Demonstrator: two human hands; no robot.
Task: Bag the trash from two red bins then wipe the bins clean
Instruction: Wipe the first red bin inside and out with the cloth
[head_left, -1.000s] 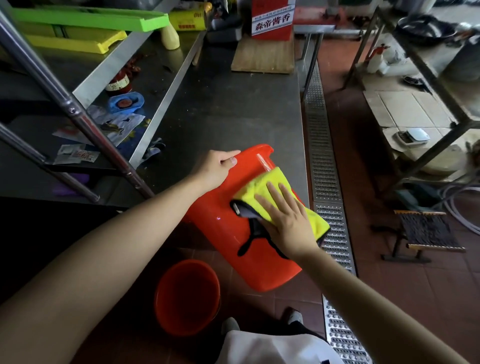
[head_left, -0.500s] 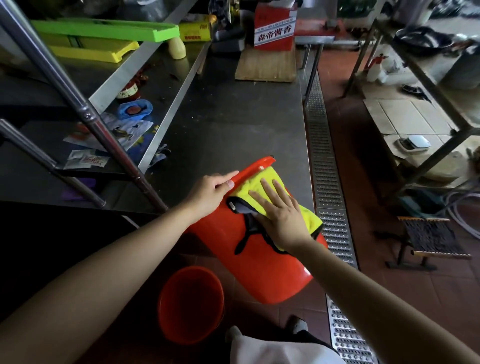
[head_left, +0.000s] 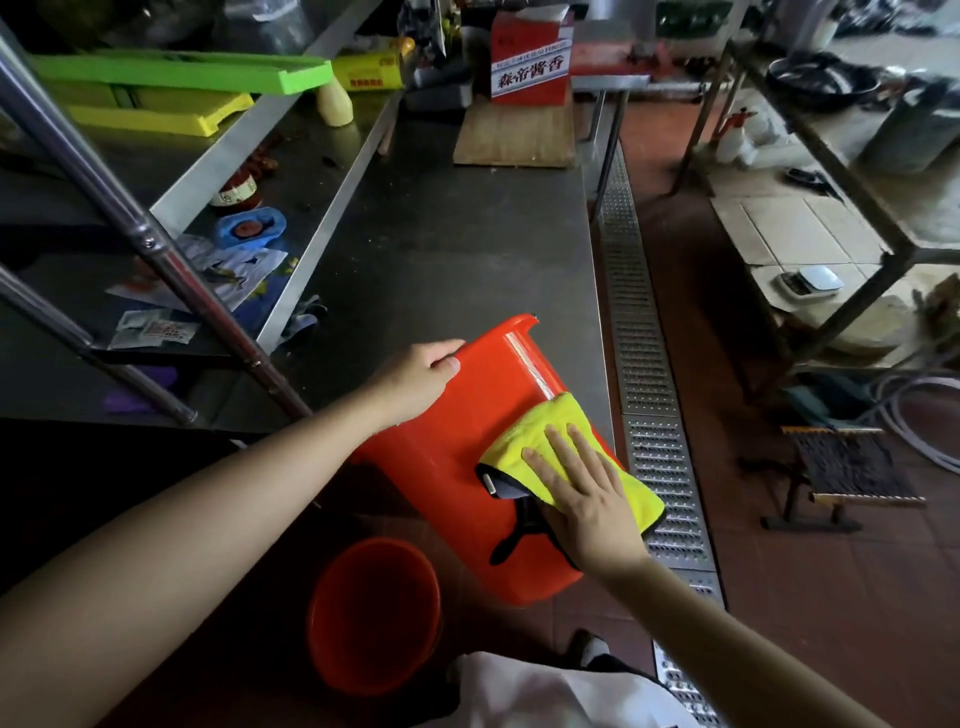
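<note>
Right hand (head_left: 587, 499) presses yellow cloth (head_left: 550, 428) on tilted red bin (head_left: 467, 447) (left hand (head_left: 415, 376) grips rim).

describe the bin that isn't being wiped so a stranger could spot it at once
Start at the steel table, then look down to the dark floor below its near edge. The second red bin stands there upright, mouth open. Unlike the tilted bin, no hands or cloth touch it.

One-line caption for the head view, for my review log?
Left hand grips tipped red bin on steel table; right hand presses yellow cloth against its side.
</note>
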